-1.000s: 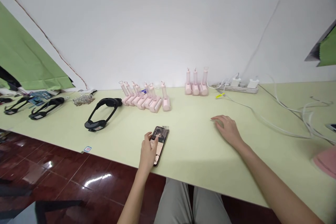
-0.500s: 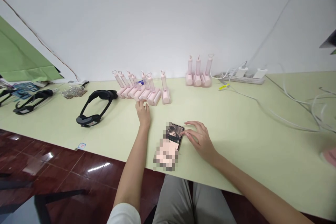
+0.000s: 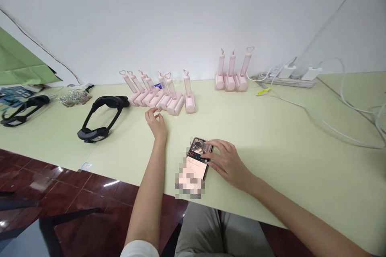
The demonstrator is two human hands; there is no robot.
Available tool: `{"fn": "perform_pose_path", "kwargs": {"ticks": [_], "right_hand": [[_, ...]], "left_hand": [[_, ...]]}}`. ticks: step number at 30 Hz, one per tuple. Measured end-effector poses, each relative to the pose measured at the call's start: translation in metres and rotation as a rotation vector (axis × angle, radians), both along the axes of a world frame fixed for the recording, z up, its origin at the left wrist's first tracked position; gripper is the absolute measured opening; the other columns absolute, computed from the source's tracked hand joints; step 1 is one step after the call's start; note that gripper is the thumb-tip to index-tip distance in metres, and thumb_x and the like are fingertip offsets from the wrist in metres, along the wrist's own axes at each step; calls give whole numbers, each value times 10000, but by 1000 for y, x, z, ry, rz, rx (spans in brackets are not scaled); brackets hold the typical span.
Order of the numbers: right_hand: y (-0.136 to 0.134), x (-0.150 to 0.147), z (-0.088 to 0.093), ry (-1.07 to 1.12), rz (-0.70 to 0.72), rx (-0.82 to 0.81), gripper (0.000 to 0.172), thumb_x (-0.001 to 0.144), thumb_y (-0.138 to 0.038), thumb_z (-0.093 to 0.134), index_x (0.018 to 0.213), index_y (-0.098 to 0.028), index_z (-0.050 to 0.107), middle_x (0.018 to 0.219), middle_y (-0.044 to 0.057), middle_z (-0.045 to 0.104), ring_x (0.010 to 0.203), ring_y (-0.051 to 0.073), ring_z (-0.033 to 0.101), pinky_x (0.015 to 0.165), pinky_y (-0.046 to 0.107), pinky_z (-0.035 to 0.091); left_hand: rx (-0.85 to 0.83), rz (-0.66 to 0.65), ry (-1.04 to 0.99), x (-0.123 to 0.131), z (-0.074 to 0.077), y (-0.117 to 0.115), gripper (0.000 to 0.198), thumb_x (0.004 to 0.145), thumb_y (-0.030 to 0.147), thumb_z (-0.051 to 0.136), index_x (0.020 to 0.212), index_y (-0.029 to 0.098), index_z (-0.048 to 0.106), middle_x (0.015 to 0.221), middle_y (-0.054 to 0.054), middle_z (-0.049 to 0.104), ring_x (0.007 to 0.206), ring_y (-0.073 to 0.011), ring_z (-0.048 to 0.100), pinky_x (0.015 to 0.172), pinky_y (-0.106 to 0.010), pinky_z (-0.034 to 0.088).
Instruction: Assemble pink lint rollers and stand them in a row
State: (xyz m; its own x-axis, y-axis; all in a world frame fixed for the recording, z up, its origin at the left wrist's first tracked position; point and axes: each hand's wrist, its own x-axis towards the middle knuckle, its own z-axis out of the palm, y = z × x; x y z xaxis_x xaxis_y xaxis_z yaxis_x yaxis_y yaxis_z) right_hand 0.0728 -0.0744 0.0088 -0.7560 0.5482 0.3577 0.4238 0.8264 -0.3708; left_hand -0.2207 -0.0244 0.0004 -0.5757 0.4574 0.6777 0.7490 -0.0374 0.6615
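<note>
A phone [image 3: 196, 165] lies on the table before me with its screen lit; its lower part is pixelated. Over the screen's upper right reaches my right hand [image 3: 230, 164], fingers spread and fingertips at the glass; whether they touch it I cannot tell. My left hand [image 3: 157, 125] rests on the table with loosely curled fingers, thumb apart and nothing visible in it. Just beyond it stands a row of pale pink devices [image 3: 157, 98], each with a block-shaped base and a clear upright tube topped by a loop. One similar pink device [image 3: 189, 102] stands slightly apart to their right.
Three more pink devices [image 3: 230, 82] stand by the wall. Right of them lies a power strip [image 3: 298, 82] with white plugs and cables [image 3: 304, 106]. Black headsets [image 3: 102, 118] and a pile of small shiny items [image 3: 74, 97] occupy the left side of the pale green table [image 3: 271, 136].
My right hand has moved left, so its fingers now reach further over the phone screen. The left hand has opened slightly and shifted a little left. The whole view has shifted somewhat.
</note>
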Motion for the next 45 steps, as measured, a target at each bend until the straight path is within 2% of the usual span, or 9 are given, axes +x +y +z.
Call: {"fn": "perform_pose_path", "kwargs": {"ticks": [8,22,34,45], "right_hand": [[-1,2,1,-20,118,28,377,851,-469,363,1135,-281,523,1303,52,397,1229,237,283,1014,467,207],[1,2,-1,-63,83,32,397,857,-473,346,1190,-298,473,1359,36,341,1272,232,227,1032,479,191],[-1,4,13,-18,-4,-9,357,887,-408,308,1192,-291,452,1312,37,411,1242,208,298,1028,455,220],[0,2,7,2,-23,-9,332,890,-386,315,1175,-292,457,1289,32,434,1230,200,311,1019,439,233]], "left_hand": [[72,3,-56,3,-1,0,306,758,74,399,1048,170,421,1052,-74,439,960,-133,445,738,-240,446],[64,-20,-55,3,-2,2,350,711,56,415,1042,168,418,1061,-80,439,952,-138,450,700,-235,458],[38,-44,-71,4,-2,1,335,714,58,400,1029,169,427,1047,-79,446,948,-143,462,706,-247,455],[40,-78,-84,3,-2,1,314,740,98,460,1039,189,434,1061,-72,441,947,-138,460,708,-248,463]]}}
